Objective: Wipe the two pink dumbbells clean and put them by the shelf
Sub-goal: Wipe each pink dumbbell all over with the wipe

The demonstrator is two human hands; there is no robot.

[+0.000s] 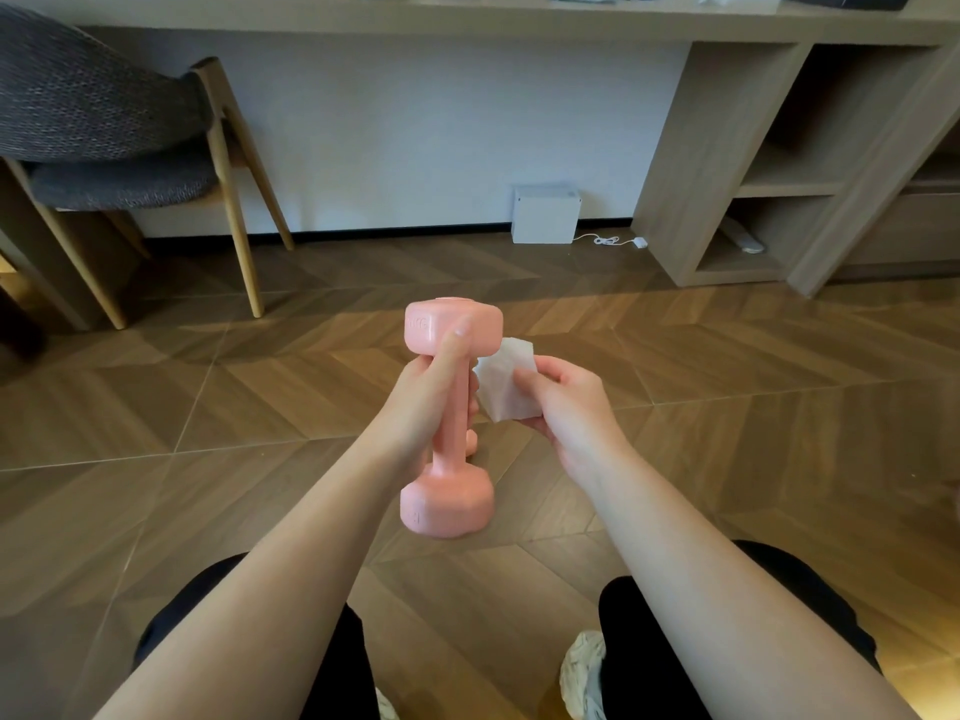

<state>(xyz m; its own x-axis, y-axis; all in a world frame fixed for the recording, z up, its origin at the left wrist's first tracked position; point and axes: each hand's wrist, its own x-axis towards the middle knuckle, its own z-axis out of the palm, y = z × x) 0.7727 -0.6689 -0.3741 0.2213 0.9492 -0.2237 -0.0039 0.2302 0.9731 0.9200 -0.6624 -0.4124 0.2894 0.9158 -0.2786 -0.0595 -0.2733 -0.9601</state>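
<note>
Gripping the pink dumbbell (451, 439) upright by its handle in the left hand (426, 392) above the floor (260, 407), pinching a white wipe (506, 379) in the right hand (566, 402) just beside its upper head, probably mid-wipe, with the other dumbbell and placing by the shelf (789, 184) left to do.

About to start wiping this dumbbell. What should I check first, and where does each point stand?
1. Left hand grips the pink dumbbell by its handle: ok.
2. Right hand holds the white wipe: ok.
3. Wipe touching the dumbbell: cannot tell; it is beside the upper head.
4. Second dumbbell located: cannot tell; only a pink bit shows behind the held one.
5. Shelf in view, ahead to the right: ok.
</note>
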